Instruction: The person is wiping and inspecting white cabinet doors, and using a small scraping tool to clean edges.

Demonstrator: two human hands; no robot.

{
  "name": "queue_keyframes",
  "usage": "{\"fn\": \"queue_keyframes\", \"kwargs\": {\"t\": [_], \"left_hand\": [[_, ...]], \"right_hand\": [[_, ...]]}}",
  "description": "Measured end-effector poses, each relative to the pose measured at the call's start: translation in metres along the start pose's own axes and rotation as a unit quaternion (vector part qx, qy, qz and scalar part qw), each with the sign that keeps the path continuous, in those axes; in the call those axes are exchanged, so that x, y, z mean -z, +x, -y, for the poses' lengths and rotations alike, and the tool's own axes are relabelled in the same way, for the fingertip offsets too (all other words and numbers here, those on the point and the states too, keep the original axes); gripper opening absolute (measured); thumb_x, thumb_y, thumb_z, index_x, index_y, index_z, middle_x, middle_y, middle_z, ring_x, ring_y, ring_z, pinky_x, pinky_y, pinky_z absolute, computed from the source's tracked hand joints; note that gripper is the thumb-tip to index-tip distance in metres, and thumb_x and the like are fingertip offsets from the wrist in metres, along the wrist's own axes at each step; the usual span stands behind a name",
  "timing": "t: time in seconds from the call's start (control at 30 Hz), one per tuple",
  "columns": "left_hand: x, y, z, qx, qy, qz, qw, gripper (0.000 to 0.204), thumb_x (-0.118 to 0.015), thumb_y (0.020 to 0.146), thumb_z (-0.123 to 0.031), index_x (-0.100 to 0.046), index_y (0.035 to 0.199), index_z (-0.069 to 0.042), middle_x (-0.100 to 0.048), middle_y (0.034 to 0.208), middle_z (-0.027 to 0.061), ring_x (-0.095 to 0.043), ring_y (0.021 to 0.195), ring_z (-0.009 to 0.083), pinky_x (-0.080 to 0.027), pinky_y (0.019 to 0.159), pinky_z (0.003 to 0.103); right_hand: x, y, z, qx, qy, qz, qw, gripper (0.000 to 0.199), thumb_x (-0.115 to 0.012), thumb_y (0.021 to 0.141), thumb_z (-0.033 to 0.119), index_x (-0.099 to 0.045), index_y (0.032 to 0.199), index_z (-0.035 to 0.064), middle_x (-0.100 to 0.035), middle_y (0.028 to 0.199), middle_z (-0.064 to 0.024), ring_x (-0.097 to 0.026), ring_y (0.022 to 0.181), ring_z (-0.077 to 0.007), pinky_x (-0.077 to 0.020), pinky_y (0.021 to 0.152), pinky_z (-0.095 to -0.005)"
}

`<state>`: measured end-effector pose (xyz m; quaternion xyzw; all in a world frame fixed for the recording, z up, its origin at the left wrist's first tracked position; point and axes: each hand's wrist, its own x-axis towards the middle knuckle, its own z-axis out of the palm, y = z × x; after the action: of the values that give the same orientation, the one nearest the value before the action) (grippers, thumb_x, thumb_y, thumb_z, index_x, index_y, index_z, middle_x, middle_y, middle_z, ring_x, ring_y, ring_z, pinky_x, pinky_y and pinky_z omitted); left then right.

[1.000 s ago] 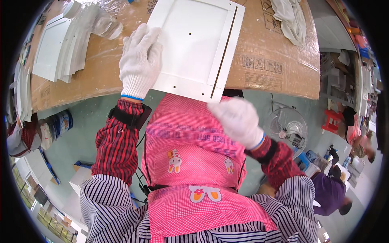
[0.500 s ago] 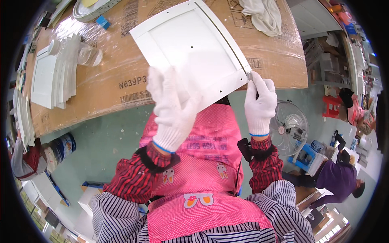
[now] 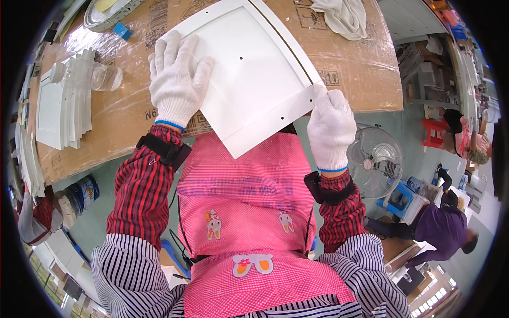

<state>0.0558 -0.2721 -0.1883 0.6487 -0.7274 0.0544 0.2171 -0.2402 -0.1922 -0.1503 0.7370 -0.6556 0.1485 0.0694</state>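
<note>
**On the Worktop: Two Gloved Hands and a White Panel**

On the far left of the worktop (image 3: 122, 132) sits a stack of white pieces (image 3: 63, 106), with a clear plastic cup (image 3: 103, 77) just beside it. Next, the left hand (image 3: 177, 79), in a white glove, lies flat with fingers spread wide on the white panel (image 3: 254, 74). The panel lies tilted, its corner sticking out over the worktop's edge. The right hand (image 3: 330, 127) pinches the panel's right corner. A crumpled white cloth (image 3: 342, 16) lies farther back.

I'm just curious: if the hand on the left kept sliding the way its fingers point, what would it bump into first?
The left hand lies flat on the white panel, fingers pointing up-table. It would probably cross the panel's raised edge first, then reach bare cardboard tabletop; depth is hard to judge.
</note>
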Motion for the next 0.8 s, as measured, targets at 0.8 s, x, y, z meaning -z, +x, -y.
{"fn": "queue_keyframes", "kwargs": {"t": [0.8], "left_hand": [[0.002,0.002,-0.003,0.013,-0.013,0.004,1.0,0.054,-0.063,0.099,-0.045,-0.063,0.146,-0.019,-0.047,0.163,0.0126,-0.036,0.153,0.0374,-0.027,0.127,0.049]], "right_hand": [[0.003,-0.01,0.015,-0.131,0.092,-0.026,0.987,0.03,-0.071,0.094,0.012,-0.078,0.124,0.0126,-0.067,0.09,-0.0084,-0.07,0.079,-0.0277,-0.0543,0.067,-0.039]]}}
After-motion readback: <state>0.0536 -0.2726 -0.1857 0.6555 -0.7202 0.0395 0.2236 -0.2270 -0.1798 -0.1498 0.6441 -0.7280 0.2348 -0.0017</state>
